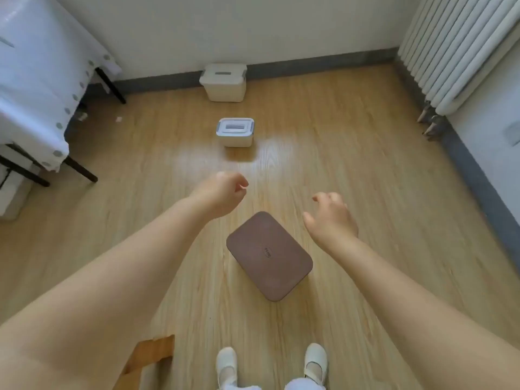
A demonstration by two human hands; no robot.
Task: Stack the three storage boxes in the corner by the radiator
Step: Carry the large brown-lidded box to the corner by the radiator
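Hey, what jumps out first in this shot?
Two bare arms reach forward, the left hand and right hand empty above a brown-lidded box on the wooden floor. Beyond it sit a small white box and a larger white box near the wall, apart.

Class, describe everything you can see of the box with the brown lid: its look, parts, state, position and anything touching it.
The box with the brown lid stands on the wooden floor, nearest the person, turned at an angle. From above, mostly its flat, matte, rounded-rectangle lid shows, closed, with small unreadable lettering at the centre; the body is largely hidden. The left hand and right hand hover above it, loosely curled, neither touching. It is apart from the two white boxes.
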